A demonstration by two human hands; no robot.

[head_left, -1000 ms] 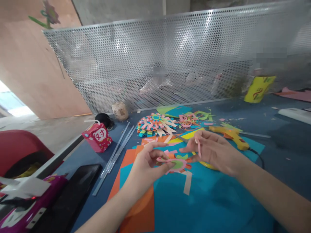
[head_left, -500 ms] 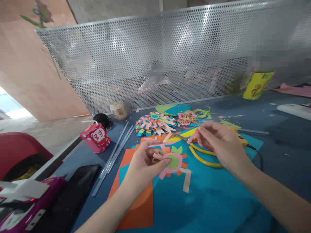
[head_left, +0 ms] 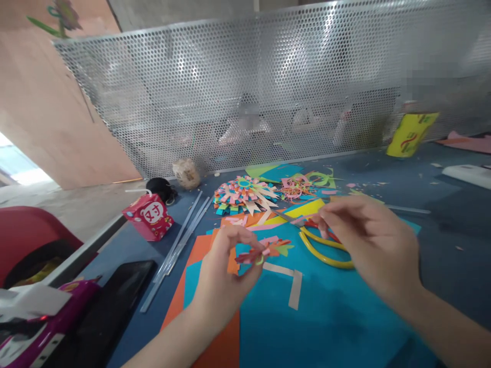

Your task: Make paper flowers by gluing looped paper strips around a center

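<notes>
My left hand (head_left: 226, 271) pinches a small paper flower (head_left: 264, 250) of pink, orange and green layers, lifted off the blue sheet (head_left: 307, 322) and seen almost edge-on. My right hand (head_left: 368, 240) hovers to the right with its fingertips pinched on a small pink paper strip (head_left: 324, 230), just above the yellow-handled scissors (head_left: 322, 248) lying on the paper. A finished multicoloured paper flower (head_left: 245, 194) lies farther back.
Orange (head_left: 215, 327) and yellow sheets lie under the blue one. Clear glue sticks (head_left: 180, 240), a red drink carton (head_left: 149, 215), a black tablet (head_left: 103, 312) and a purple device (head_left: 42, 322) lie left. Paper scraps (head_left: 303, 184) and a perforated metal screen (head_left: 245, 87) stand behind.
My left hand lifted the small flower off the sheet and tilted it edge-on. My right hand drew back slightly toward me over the scissors, still pinching the pink strip.
</notes>
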